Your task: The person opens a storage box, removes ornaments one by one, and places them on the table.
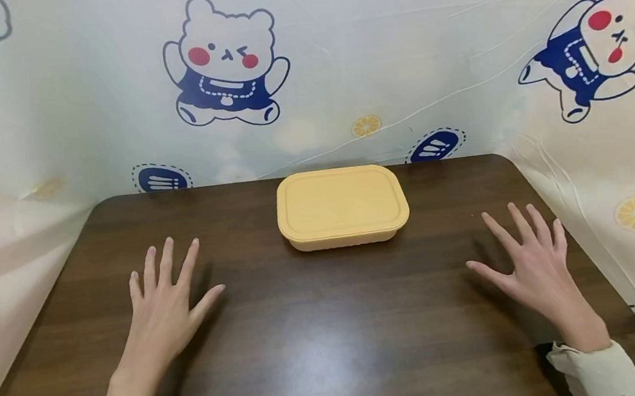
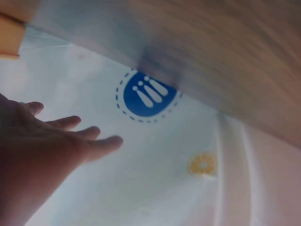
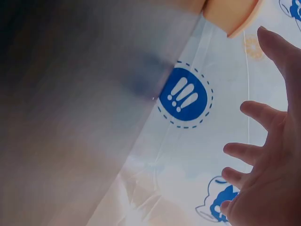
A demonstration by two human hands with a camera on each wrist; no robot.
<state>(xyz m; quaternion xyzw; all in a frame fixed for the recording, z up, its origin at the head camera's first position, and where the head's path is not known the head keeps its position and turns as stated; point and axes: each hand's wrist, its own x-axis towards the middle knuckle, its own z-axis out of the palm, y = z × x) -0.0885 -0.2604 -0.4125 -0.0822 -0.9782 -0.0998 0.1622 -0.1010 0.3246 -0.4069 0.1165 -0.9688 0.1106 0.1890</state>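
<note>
A yellow rectangular lidded box (image 1: 342, 203) stands at the far middle of the dark wooden table, its lid on. To the left of it, my left hand (image 1: 162, 321) is spread above the tabletop with nothing in it. My right hand (image 1: 537, 275) is likewise spread, off to the right of the box, and holds nothing. In the left wrist view a corner of the box (image 2: 10, 37) shows at the upper left, apart from the fingers. The right wrist view has part of the box (image 3: 230, 14) at the top, beyond the thumb.
The brown wooden table (image 1: 333, 351) has rounded far corners and reflects light near its middle. Behind it and along both sides hangs a pale cloth (image 1: 326, 55) printed with cartoon bears, orange slices and blue ovals.
</note>
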